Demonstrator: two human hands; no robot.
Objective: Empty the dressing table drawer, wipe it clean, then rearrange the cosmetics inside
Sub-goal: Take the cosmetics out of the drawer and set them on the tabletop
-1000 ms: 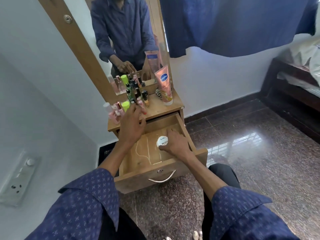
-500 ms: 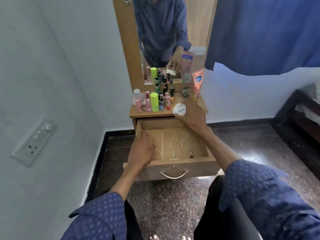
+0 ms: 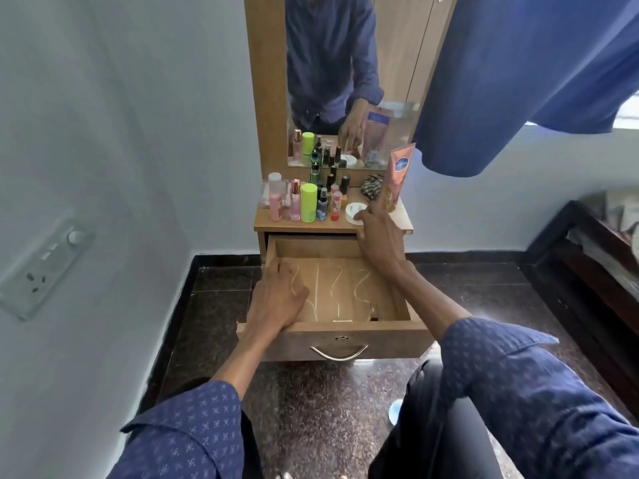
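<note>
Head view: the drawer [image 3: 345, 326] hangs open at 6 o'clock of the desk [image 3: 266, 224]. Left hand [image 3: 280, 299] rests flat inside, fingers relaxed. Right hand [image 3: 378, 236] touches the white jar [image 3: 352, 210] at 12 o'clock; grip unclear.

the walls [image 3: 121, 133] are pale, a soft blue-white. a white switch plate [image 3: 45, 264] with a round knob and plug holes sits on the left wall. the floor [image 3: 311, 409] is dark, speckled stone, and it is shiny. a bright patch of light shows on it at the right. a black strip [image 3: 466, 257] runs along the bottom of the wall. a big blue cloth [image 3: 518, 63] hangs down at the top right. bright daylight peeks out under its edge. a dark wooden bed frame [image 3: 594, 271] stands at the far right, with pale bedding on top.
</note>
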